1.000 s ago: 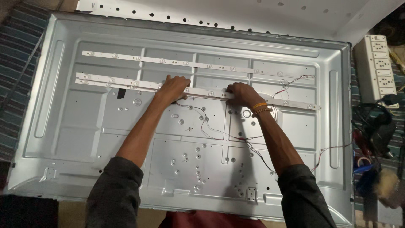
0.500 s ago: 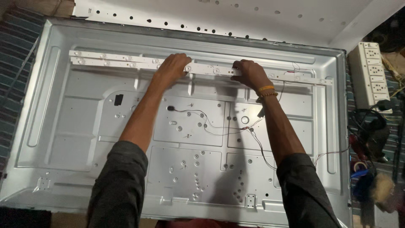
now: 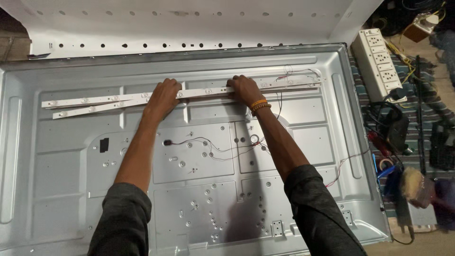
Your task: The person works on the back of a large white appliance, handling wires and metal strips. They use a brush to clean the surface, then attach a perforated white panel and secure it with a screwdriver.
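A big silver metal back panel [image 3: 57,170] of a flat screen lies flat before me. Near its far side lie two long white light strips [image 3: 95,102], close together and almost touching. My left hand [image 3: 162,97] grips one strip left of the middle. My right hand [image 3: 244,90], with orange bands at the wrist, holds the strip further right. Thin red and black wires [image 3: 222,149] trail over the panel below my hands and run off the strips' right end.
A white sheet with rows of holes [image 3: 189,23] lies beyond the panel. To the right, on a striped mat, are a white power strip [image 3: 381,64], cables, a dark tool [image 3: 395,130] and a brush [image 3: 412,182].
Both hands have carried the lower light strip away from me, up the panel, until it lies beside the upper strip. My view has shifted with them.
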